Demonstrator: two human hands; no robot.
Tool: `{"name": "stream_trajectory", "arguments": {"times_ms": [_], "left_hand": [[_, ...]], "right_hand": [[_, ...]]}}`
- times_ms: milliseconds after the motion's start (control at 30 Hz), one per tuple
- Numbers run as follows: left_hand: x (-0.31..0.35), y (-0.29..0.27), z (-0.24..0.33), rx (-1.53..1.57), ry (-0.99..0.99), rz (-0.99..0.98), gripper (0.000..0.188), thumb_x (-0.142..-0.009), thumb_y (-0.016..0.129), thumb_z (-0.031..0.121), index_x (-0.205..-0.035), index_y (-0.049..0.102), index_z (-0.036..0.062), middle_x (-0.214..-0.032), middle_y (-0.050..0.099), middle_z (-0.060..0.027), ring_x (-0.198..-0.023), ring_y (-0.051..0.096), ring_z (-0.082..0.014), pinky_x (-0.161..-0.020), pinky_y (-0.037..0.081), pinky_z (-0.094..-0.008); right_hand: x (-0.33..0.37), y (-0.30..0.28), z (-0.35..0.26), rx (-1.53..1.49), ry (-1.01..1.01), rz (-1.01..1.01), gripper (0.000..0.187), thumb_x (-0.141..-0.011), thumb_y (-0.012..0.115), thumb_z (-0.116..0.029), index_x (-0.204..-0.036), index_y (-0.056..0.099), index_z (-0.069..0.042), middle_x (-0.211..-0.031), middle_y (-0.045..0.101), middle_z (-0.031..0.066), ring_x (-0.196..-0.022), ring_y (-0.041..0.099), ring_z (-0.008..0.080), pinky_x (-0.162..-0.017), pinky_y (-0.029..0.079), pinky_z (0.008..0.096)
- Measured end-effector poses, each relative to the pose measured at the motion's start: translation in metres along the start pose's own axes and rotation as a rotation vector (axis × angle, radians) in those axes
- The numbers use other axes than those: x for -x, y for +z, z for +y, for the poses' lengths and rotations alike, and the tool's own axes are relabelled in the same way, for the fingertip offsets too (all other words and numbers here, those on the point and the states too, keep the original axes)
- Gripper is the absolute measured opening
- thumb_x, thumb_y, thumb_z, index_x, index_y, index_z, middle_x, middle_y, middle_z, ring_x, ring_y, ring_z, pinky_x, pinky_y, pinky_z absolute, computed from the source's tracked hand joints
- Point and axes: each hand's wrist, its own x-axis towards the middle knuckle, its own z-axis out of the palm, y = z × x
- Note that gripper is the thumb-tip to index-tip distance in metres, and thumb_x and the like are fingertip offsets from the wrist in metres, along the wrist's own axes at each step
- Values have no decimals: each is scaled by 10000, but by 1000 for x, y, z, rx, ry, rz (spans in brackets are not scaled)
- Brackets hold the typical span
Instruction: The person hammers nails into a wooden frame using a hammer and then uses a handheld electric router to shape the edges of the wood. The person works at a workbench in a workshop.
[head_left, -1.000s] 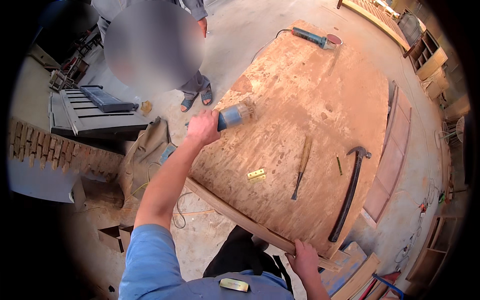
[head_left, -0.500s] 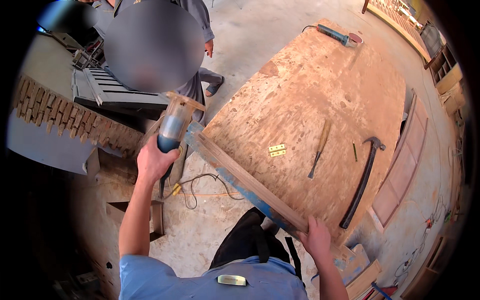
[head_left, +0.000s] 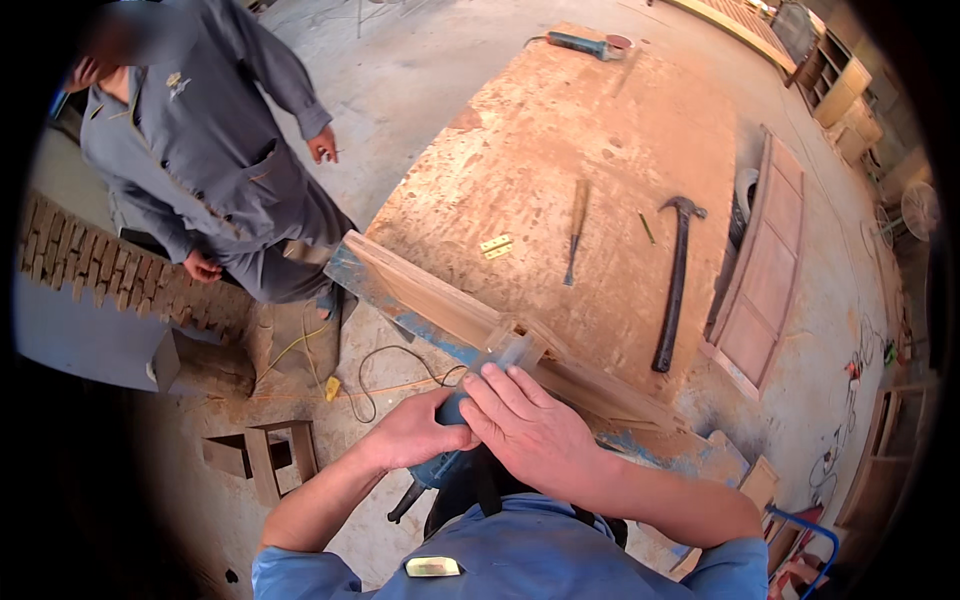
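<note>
My left hand [head_left: 415,430] is wrapped round the blue body of a trim router [head_left: 437,468] with a clear base. Over the router's front lies my right hand [head_left: 535,425], its fingers close together and curved against the tool. The router's base meets a long wooden rail [head_left: 430,292] at about its middle; my hands hide the cutter. This rail stands along the near edge of the workbench [head_left: 560,110], above a blue-stained beam [head_left: 440,345]. Beyond it lie two brass hinges [head_left: 496,246], a wood-handled chisel [head_left: 577,232], a pencil [head_left: 646,227] and a claw hammer [head_left: 677,290].
At the bench's far end rests an angle grinder [head_left: 590,46]. A person in grey [head_left: 210,150] stands to the left. A power cord [head_left: 365,375] loops on the floor near a small wooden box frame [head_left: 270,455]. Right of the bench leans a panelled door [head_left: 765,265].
The router has come down from the left onto the rail. My right hand has left the rail's near end and joined the router. The person in grey now stands farther left.
</note>
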Motion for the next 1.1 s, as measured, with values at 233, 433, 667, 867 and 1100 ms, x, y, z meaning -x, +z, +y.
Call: {"name": "stream_trajectory", "arguments": {"times_ms": [233, 433, 667, 867, 1100], "left_hand": [[-4, 49, 35, -482, 201, -318, 641, -786, 704, 539, -1185, 626, 43, -1014, 707, -205, -961, 679, -371, -868, 519, -416], [-14, 57, 86, -372, 212, -652, 703, -873, 725, 472, -1359, 542, -2, -1101, 674, -110, -970, 627, -170, -841, 512, -323], [-25, 54, 123, -173, 240, -707, 927, -874, 648, 688, -1447, 472, -20, -1297, 596, -137, -1118, 582, -180, -912, 494, -311], [-17, 28, 172, -124, 890, 367, 448, -1031, 595, 319, -1299, 586, -40, -1098, 703, -148, -919, 684, -202, -792, 539, -295], [14, 101, 114, -257, 897, 302, 688, -907, 763, 205, -1464, 438, -34, -1377, 570, -201, -1191, 609, -218, -956, 532, -392]], "right_hand": [[55, -24, 1, 88, 41, -174, 397, -808, 674, -229, -1141, 586, -31, -1012, 597, 105, -1008, 595, 276, -954, 452, 386], [105, -55, 3, -212, 308, 24, 575, -651, 867, -281, -1091, 593, -34, -967, 586, 111, -912, 608, 297, -817, 488, 394], [138, -47, 8, -513, 562, 166, 777, -606, 921, -369, -1213, 578, -26, -1142, 630, 182, -1091, 625, 372, -930, 518, 430], [150, -51, 20, -719, 826, 194, 825, -621, 913, -318, -1293, 556, 2, -1223, 649, 197, -1144, 638, 330, -986, 499, 395], [156, -28, 43, -1174, 841, 378, 797, -608, 891, -247, -1300, 580, -1, -1192, 681, 111, -1098, 631, 189, -989, 487, 350]]}}
